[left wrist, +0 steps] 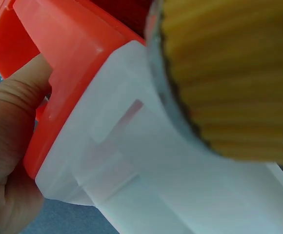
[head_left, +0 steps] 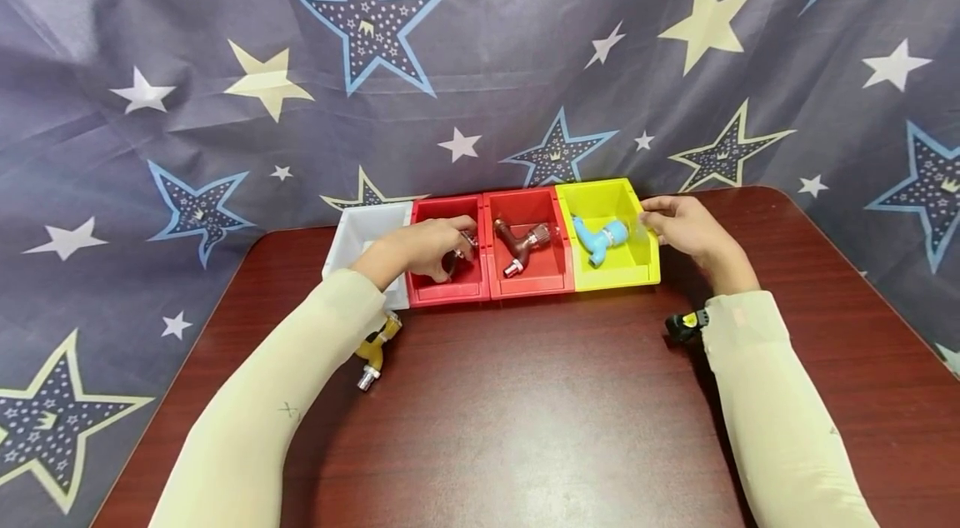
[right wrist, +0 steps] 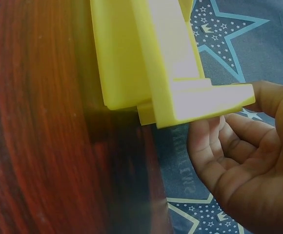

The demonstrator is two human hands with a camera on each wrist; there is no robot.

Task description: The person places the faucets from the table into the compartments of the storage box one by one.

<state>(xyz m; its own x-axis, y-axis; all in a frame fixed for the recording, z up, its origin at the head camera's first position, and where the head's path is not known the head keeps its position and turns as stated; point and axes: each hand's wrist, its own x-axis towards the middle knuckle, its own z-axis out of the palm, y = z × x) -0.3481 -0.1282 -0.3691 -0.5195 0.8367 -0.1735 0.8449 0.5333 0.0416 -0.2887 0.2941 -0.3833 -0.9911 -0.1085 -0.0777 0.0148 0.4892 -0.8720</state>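
Red bin [head_left: 450, 293] by white bin [head_left: 369, 226], reaching in w/ L hand [head_left: 422, 248], pinching dark tap [head_left: 469, 241], gripping yellow bin [head_left: 619, 278] by edge w/ R hand [head_left: 686, 224] rn

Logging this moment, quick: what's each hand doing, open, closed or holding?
Left hand: holding a tap in the left red bin.
Right hand: pinching the yellow bin.

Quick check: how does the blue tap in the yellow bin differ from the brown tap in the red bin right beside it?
Colour: the blue tap has a light-blue body; the brown tap has a dark brown one.
Outlet: the brown tap ends in a silvery tip, the blue tap in a blue one.
Place: the blue tap lies in the yellow bin, the brown tap in the red bin.
Shared: both outlets point toward the bin fronts.
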